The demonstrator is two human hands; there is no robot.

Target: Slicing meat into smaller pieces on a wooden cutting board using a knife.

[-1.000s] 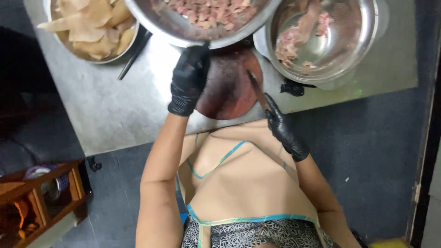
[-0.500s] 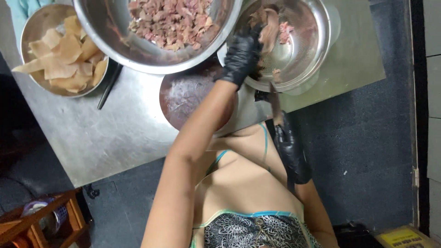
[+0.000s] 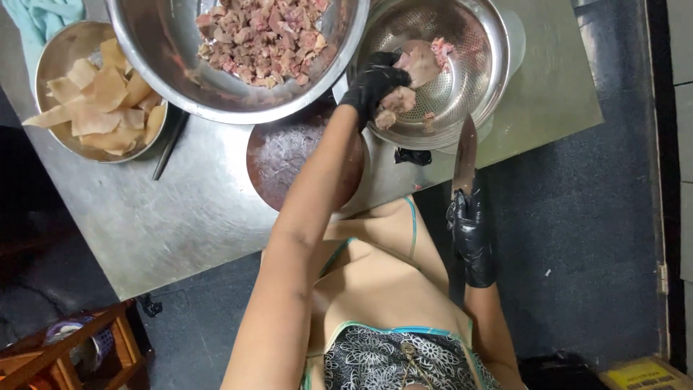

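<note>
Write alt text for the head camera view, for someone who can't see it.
Seen from above, a black-gloved left hand lifts raw meat pieces from a steel colander while the gloved right hand holds a knife. A round cutting board and a bowl of chopped meat sit on the steel table.

Pale pink raw meat piece (image 3: pixel 404 90), irregular and glistening, gripped over the perforated steel colander (image 3: pixel 462 79) at far right. Knife (image 3: pixel 465 155), blade pointing away, held upright just near the colander's rim.
</note>
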